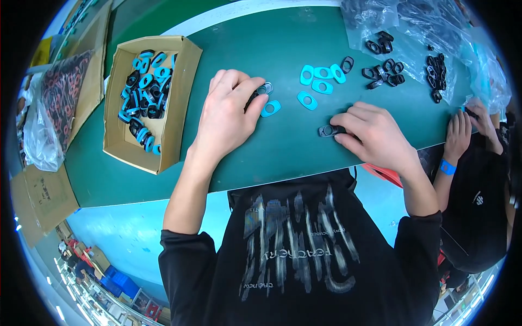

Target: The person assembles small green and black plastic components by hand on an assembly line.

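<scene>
My left hand (228, 111) lies palm down on the green table (288, 146), its fingertips closed on a small dark ring part (262, 89), next to a blue oval ring (270, 108). My right hand (372, 136) presses on a black ring part (328, 131) with its fingertips. Between and beyond the hands lie several loose blue oval rings (321, 79) and a grey one (347, 64). What sits under each palm is hidden.
A cardboard box (174, 103) of mixed blue and black rings stands at the left. Black rings (385, 73) and clear plastic bags (429, 27) lie at the far right. Another person's hands (462, 130) rest on the table's right edge. Flat cardboard (43, 195) lies at the left.
</scene>
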`<act>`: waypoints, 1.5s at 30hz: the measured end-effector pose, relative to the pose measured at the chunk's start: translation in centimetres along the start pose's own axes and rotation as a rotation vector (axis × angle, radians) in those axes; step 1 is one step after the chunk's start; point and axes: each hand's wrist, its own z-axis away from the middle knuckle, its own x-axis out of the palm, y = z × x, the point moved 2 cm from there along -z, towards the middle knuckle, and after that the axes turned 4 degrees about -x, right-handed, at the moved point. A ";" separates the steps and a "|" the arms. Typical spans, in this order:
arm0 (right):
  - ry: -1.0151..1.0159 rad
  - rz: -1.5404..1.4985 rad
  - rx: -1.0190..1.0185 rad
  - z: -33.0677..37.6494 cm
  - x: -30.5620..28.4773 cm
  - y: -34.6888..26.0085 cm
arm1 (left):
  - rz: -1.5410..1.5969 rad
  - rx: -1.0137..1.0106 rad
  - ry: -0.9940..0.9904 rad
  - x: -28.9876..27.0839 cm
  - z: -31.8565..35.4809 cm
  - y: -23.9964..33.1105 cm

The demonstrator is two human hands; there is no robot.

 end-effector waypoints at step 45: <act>-0.136 0.103 -0.314 -10.0 1.2 -1.1 | 0.388 -0.175 0.065 -1.3 0.9 -2.6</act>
